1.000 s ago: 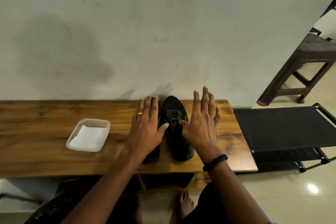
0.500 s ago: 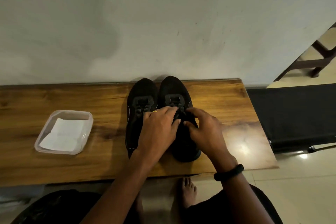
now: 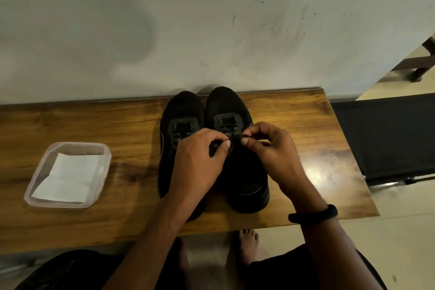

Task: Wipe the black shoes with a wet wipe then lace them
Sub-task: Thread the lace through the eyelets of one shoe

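Observation:
Two black shoes stand side by side on the wooden bench (image 3: 294, 125), toes toward the wall: the left shoe (image 3: 181, 110) and the right shoe (image 3: 226, 106). Both hands work over the right shoe's laces (image 3: 231, 133). My left hand (image 3: 200, 162) pinches a lace end between thumb and fingers. My right hand (image 3: 270, 146) pinches the other lace end close beside it. The hands hide much of the tongue and the lace crossings. A clear plastic tub (image 3: 47, 165) at the left holds a folded white wet wipe (image 3: 70, 174).
A grey wall (image 3: 211, 19) runs right behind the bench. A black fabric rack (image 3: 388, 136) stands to the right of the bench, with a dark wooden stool leg (image 3: 421, 66) beyond it. My bare foot (image 3: 247, 245) is on the tiled floor under the bench's front edge.
A second ago both hands lay flat and open beside the shoes. They have since curled in over the right shoe and taken hold of its laces. The camera has tilted down and closer.

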